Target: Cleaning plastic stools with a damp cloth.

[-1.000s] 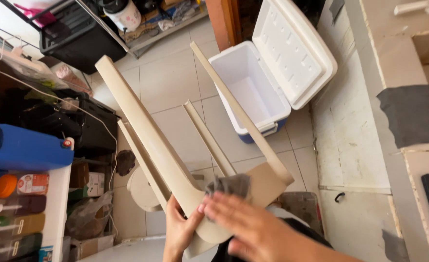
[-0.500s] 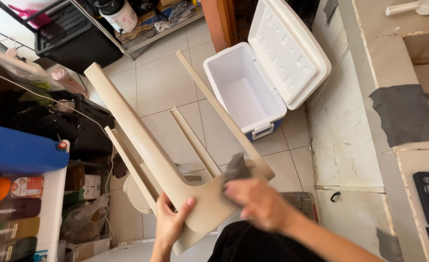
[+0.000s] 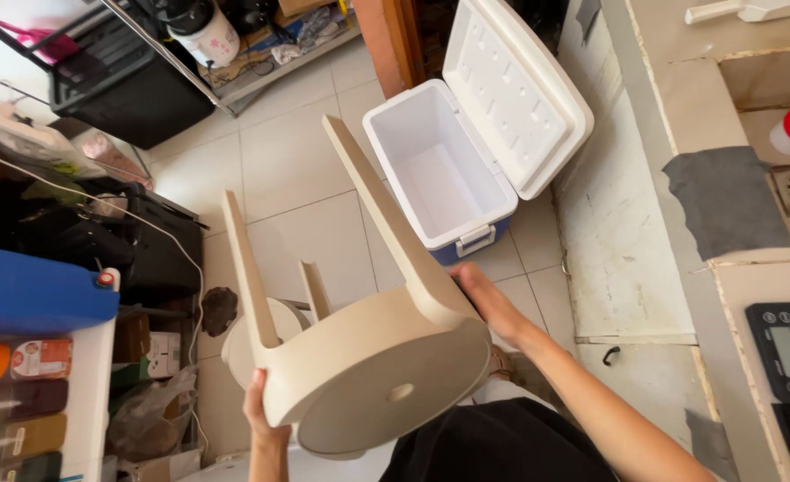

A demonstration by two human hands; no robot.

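Both hands hold a beige stool (image 3: 377, 375) upside-down, legs pointing away. The left hand (image 3: 261, 412) curls under the seat rim; the right hand (image 3: 484, 299) clasps the far edge beside a leg (fingertips hidden). Beyond the right hand, an open cooler (image 3: 449, 170) sits on the floor. Judging by this, turning it is the step in hand; a firm two-handed grip matters next.

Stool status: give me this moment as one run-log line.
stool: beige, round seat, tipped, legs pointing away | left hand: gripping seat rim | right hand: on far side by leg | cooler: open, empty, on floor beyond
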